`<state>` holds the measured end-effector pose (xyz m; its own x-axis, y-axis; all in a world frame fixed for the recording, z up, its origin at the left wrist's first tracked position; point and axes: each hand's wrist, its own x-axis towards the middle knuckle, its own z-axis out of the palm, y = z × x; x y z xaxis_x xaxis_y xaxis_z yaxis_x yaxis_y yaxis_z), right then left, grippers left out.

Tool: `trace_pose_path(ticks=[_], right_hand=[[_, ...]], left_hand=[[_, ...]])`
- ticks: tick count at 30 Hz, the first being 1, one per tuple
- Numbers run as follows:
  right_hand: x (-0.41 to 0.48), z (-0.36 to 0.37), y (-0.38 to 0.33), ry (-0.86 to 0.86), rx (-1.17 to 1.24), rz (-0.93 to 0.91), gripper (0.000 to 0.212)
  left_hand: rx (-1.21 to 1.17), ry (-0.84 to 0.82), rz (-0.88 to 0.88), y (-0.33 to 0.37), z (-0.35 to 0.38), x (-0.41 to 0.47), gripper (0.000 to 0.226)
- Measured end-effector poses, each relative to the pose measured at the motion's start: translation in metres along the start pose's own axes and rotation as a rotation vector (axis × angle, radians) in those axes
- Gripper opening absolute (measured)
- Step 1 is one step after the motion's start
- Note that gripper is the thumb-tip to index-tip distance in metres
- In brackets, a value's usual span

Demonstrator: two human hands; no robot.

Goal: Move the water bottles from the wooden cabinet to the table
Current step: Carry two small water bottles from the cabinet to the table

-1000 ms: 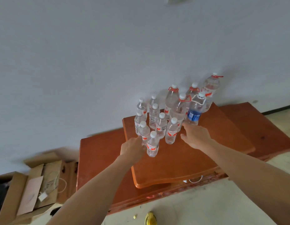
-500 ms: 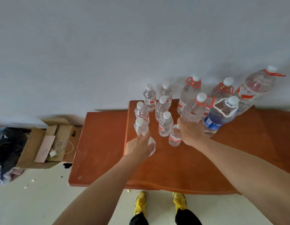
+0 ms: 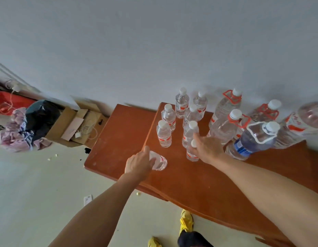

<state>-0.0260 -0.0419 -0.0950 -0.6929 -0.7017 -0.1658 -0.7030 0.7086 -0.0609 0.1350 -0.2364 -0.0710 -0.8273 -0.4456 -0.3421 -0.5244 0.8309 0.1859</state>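
Far left, on the floor:
- One red bag, against the wall.
- One cloth heap, pale purple, crumpled.
- One black bag, behind the heap and touching it.
- One cardboard box, flaps open, with white cable and paper inside. It sits just beside the cabinet's left end.

Centre, wooden cabinet, red-brown, with a raised upper top on its right part:
- Your left hand is clenched round the first small bottle. This bottle is tilted, base towards the right, at the left front edge of the upper top. Whether it touches the wood cannot be told.
- Six small bottles, white caps and red labels, stand upright and close together on the upper top, behind your hands.
- Your right hand is grasping the second small bottle, which is upright on the top with its cap showing above your thumb. It is just in front of the six.

Right, same top:
- Four large bottles, clear with red carry handles, are grouped near the wall. The rightmost is cut by the frame edge.
- One blue-labelled bottle, large with a white handle, stands in front of them, just beside your right hand.

Bottom edge:
- Your yellow shoes are on the floor below the cabinet's front edge.
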Motion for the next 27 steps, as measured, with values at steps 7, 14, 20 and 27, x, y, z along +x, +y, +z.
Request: trace_pose_path(ticks=[7, 14, 20, 27], right_hand=[[0.004, -0.029, -0.098, 0.013, 0.009, -0.234, 0.038], [-0.016, -0.035, -0.281, 0.07, -0.043, -0.556, 0.029], [-0.056, -0.025, -0.469, 0.111, -0.053, -0.779, 0.044], [-0.123, -0.024, -0.689, 0.046, -0.065, -1.1, 0.043]], left_hand=[[-0.055, 0.062, -0.15, -0.097, -0.017, -0.091, 0.026], [-0.157, 0.174, -0.402, -0.233, -0.012, -0.232, 0.03], [-0.191, 0.257, -0.608, -0.359, -0.003, -0.371, 0.031], [-0.232, 0.344, -0.943, -0.483, 0.02, -0.529, 0.03]])
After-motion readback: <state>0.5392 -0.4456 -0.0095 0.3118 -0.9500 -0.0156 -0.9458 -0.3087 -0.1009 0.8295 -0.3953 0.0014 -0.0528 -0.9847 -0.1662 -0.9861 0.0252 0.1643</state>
